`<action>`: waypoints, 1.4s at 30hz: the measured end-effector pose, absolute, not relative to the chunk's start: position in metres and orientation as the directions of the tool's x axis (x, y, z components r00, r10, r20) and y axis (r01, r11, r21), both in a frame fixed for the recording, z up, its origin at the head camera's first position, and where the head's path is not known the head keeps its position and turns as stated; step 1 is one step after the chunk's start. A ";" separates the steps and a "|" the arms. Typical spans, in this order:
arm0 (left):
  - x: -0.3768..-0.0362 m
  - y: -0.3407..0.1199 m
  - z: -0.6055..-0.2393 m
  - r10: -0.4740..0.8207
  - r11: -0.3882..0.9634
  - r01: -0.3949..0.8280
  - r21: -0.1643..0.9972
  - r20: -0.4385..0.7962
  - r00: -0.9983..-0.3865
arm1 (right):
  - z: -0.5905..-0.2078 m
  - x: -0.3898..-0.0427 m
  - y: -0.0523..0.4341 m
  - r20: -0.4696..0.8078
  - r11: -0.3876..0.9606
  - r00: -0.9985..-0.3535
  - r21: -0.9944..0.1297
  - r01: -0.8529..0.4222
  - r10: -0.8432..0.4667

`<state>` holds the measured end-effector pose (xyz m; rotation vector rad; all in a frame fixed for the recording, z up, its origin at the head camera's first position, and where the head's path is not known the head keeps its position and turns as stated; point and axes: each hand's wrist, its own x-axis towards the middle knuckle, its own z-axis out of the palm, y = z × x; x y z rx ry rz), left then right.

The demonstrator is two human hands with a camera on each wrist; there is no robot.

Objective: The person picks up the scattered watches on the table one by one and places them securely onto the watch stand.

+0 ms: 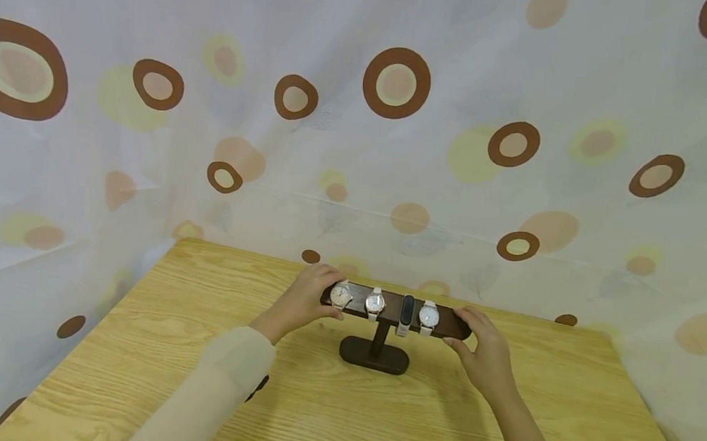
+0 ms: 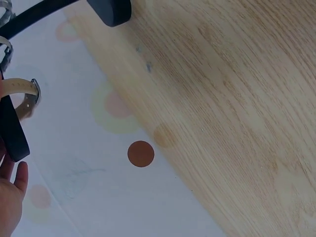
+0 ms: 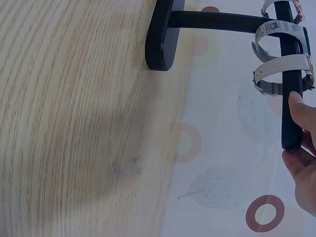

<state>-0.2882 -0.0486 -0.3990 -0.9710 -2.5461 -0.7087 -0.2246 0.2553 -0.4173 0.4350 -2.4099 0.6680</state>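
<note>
Right now both hands are on the dark wooden T-shaped watch stand, which sits on the pale oak-grain table toward its far edge, before a white curtain with brown and yellow circles. The left hand curls its fingers over the left end of the crossbar, thumb underneath, grasping it; the right hand does the same at the right end, fingers draped over the top and thumb pressed against the bar's near face.

Between the two sets of fingers, four watches hang strapped round the bar: a round silver-faced watch just beside the left fingertips, a second round white-strapped watch, a slim black fitness band, and a third round white-strapped watch near the right fingers.

I'd judge the stand rigid and fairly light but top-heavy, with one thin post down to an oval base. The bar ends look the sound place to hold. The straps are loosely looped, so tilting could slide the watches along the smooth wood, and their glass faces would not take a knock kindly.
</note>
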 end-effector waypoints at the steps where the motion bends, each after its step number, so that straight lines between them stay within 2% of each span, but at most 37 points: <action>1: -0.288 -0.048 -0.399 0.527 0.649 0.686 0.330 0.455 -0.718 | -0.417 -0.225 0.255 0.620 0.820 -0.770 -0.359 -0.446 -0.147; 9: -0.290 -0.044 -0.399 0.533 0.663 0.681 0.312 0.442 -0.721 | -0.418 -0.224 0.256 0.613 0.817 -0.778 -0.373 -0.439 -0.138; 19: -0.288 -0.040 -0.396 0.564 0.661 0.703 0.263 0.443 -0.696 | -0.418 -0.223 0.256 0.626 0.817 -0.767 -0.363 -0.448 -0.142; 42: -0.287 -0.036 -0.393 0.574 0.654 0.693 0.304 0.399 -0.715 | -0.419 -0.225 0.255 0.618 0.816 -0.772 -0.367 -0.446 -0.145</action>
